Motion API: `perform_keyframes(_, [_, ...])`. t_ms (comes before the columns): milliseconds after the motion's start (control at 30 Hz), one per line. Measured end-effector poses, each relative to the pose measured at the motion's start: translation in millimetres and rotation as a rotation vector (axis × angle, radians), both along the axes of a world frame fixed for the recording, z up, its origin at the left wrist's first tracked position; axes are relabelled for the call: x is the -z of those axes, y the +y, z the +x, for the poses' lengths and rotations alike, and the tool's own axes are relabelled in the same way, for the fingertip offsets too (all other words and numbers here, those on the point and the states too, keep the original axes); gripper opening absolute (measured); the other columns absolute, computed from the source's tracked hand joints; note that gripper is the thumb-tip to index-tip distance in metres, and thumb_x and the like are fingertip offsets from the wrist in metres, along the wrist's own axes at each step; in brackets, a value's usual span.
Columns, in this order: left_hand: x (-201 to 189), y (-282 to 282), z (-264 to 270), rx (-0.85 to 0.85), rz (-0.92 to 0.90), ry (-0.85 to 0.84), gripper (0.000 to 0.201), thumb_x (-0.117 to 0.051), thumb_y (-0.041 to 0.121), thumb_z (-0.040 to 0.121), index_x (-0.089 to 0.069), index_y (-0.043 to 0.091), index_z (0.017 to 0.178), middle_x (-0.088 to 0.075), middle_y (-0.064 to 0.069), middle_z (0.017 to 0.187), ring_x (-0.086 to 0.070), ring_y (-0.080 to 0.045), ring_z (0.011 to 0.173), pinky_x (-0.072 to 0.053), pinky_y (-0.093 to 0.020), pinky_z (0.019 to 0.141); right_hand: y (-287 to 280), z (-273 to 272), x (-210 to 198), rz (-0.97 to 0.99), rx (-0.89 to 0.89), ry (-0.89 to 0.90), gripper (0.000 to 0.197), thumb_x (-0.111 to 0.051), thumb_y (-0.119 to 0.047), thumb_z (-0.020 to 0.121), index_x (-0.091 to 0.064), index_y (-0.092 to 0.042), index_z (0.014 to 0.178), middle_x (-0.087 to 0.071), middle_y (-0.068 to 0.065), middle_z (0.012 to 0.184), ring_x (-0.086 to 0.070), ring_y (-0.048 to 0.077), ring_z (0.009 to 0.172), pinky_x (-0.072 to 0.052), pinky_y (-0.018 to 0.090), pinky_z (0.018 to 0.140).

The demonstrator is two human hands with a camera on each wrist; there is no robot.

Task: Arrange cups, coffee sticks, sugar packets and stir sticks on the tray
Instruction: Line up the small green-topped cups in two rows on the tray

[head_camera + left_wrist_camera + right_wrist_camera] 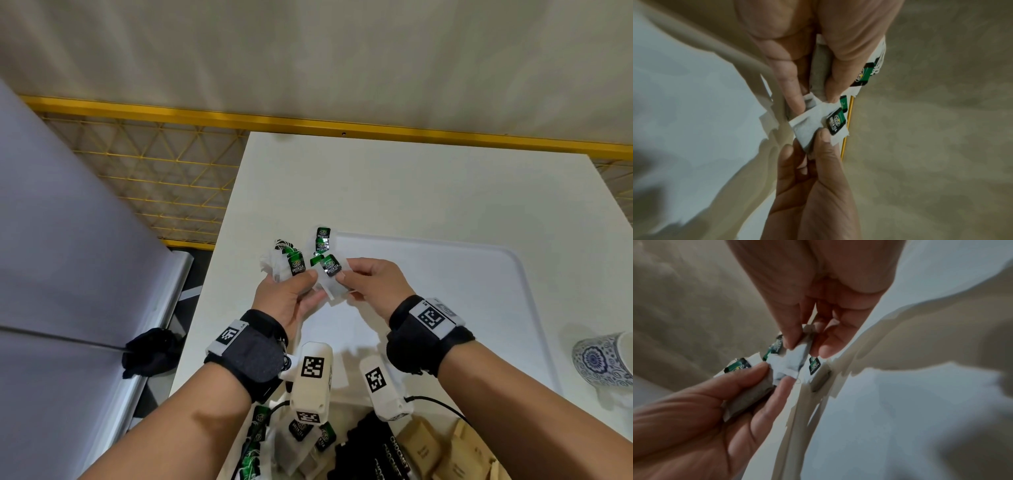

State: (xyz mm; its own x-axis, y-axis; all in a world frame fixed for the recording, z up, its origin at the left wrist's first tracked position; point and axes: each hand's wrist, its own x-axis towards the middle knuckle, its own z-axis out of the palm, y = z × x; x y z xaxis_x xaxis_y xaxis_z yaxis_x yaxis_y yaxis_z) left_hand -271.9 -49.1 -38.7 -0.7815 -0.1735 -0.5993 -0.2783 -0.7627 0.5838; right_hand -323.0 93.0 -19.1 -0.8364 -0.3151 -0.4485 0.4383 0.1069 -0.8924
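Note:
Both hands hover over the left rim of the white tray (pixel 479 274). My left hand (pixel 305 284) grips a small bunch of green tea bags (pixel 291 269) with white pouches and green-black tags, also showing as the bunch (pixel 819 69) and the bunch (pixel 748 399). My right hand (pixel 342 277) pinches a single tea bag (pixel 329 269) between thumb and forefinger, right beside the bunch; this single bag (pixel 809 128) touches the left fingertips. The right wrist view shows the same bag (pixel 795 360). Two more tea bags (pixel 322 238) lie at the tray's far left corner.
A blue-patterned cup (pixel 604 359) stands at the right, off the tray. Near the table's front edge lie loose tea bags (pixel 301 435), black sticks (pixel 394 452) and brown packets (pixel 445 452). A yellow mesh fence (pixel 154 178) runs behind the white table (pixel 411 188).

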Motion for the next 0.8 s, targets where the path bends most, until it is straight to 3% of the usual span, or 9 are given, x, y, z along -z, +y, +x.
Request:
perform_keyframes(67, [-1.1, 1.0, -0.3, -0.015, 0.01, 0.01, 0.04, -0.055, -0.011, 0.086, -0.053, -0.004, 0.126, -0.066, -0.026, 0.113, -0.066, -0.038, 0.102, -0.056, -0.05, 0.082, 1.8, -0.8, 0.5, -0.009, 0.014, -0.02, 0.02, -0.064, 0.005, 0.084, -0.071, -0.011, 0.093, -0.067, 0.002, 0.064, -0.052, 0.017, 0.057, -0.043, 0.017, 0.049])
perform_keyframes(167, [-4.3, 2.1, -0.5, -0.042, 0.029, 0.036, 0.037, -0.053, -0.01, 0.087, -0.055, -0.004, 0.124, -0.067, -0.025, 0.111, -0.069, -0.035, 0.094, -0.059, -0.04, 0.066, 3.7, 0.0, 1.9, -0.017, -0.012, -0.04, 0.03, -0.066, 0.008, 0.081, -0.066, -0.005, 0.109, -0.067, 0.012, 0.072, -0.06, 0.012, 0.052, -0.048, 0.018, 0.049])
perform_keyframes(233, [-6.8, 3.9, -0.1, -0.029, 0.031, 0.039, 0.035, -0.053, -0.009, 0.088, -0.056, -0.004, 0.122, -0.068, -0.025, 0.11, -0.071, -0.033, 0.089, -0.058, -0.036, 0.061, 3.6, 1.0, 3.5, -0.021, -0.014, -0.046, 0.034, -0.066, 0.008, 0.082, -0.065, -0.006, 0.113, -0.064, 0.019, 0.08, -0.06, 0.012, 0.053, -0.049, 0.018, 0.049])
perform_keyframes(433, [-9.3, 4.3, -0.6, 0.008, 0.008, 0.052, 0.03, -0.053, -0.008, 0.089, -0.059, -0.003, 0.118, -0.068, -0.024, 0.109, -0.071, -0.03, 0.086, -0.059, -0.036, 0.063, 3.4, 0.0, 5.0, -0.007, -0.032, -0.055, 0.021, -0.066, 0.004, 0.084, -0.069, -0.015, 0.091, -0.068, 0.005, 0.074, -0.062, 0.004, 0.051, -0.052, 0.014, 0.053])
perform_keyframes(567, [-9.2, 4.4, -0.6, 0.014, -0.022, 0.056, 0.034, -0.053, -0.012, 0.087, -0.058, -0.005, 0.12, -0.066, -0.026, 0.112, -0.07, -0.033, 0.092, -0.059, -0.039, 0.068, 3.3, -1.3, 5.6, -0.006, -0.038, -0.06, 0.019, -0.065, 0.003, 0.084, -0.069, -0.014, 0.09, -0.072, -0.001, 0.07, -0.065, 0.006, 0.056, -0.053, 0.015, 0.054])
perform_keyframes(667, [-10.2, 4.6, -0.9, 0.012, -0.036, 0.053, 0.034, -0.053, -0.013, 0.087, -0.058, -0.005, 0.12, -0.066, -0.027, 0.111, -0.07, -0.034, 0.091, -0.059, -0.039, 0.067, 2.7, -0.7, 4.0, 0.036, -0.076, -0.022, 0.025, -0.062, 0.007, 0.084, -0.07, -0.015, 0.093, -0.07, 0.002, 0.077, -0.063, 0.013, 0.065, -0.051, 0.017, 0.058])
perform_keyframes(800, [-10.5, 5.1, -1.7, 0.002, -0.036, 0.045, 0.037, -0.053, -0.014, 0.085, -0.056, -0.006, 0.121, -0.068, -0.026, 0.106, -0.071, -0.032, 0.086, -0.059, -0.036, 0.062, 2.5, -1.3, -0.5, 0.102, -0.147, 0.099, 0.022, -0.063, -0.002, 0.084, -0.072, -0.021, 0.09, -0.071, -0.003, 0.077, -0.065, 0.006, 0.068, -0.05, 0.012, 0.063])
